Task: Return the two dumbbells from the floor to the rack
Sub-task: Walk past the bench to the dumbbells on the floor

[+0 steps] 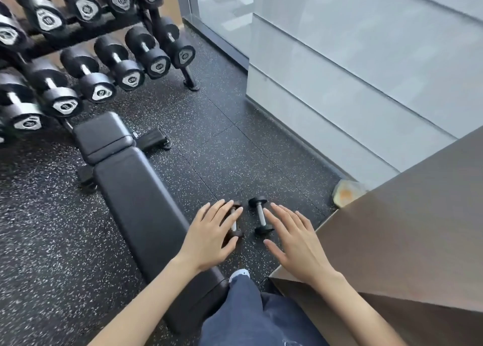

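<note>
Left hand [209, 238], right hand [295, 243]: fingers spread | dumbbells [260, 216] between bench [136, 202], cabinet [405, 228] | rack [78, 32] beyond

1. the floor [209, 126] under me is black with white speckles.
2. the left dumbbell [234, 226] and the right dumbbell [260, 216] have black ends and silver handles.
3. the bench [136, 189] is black.
4. my trousers [248, 314] are dark blue.

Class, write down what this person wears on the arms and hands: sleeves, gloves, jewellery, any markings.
Nothing is worn on either. The left hand and right hand are bare: no gloves, rings, watch or wristband. The left forearm and right forearm are uncovered down to the picture's lower edge; no sleeve shows.
</note>
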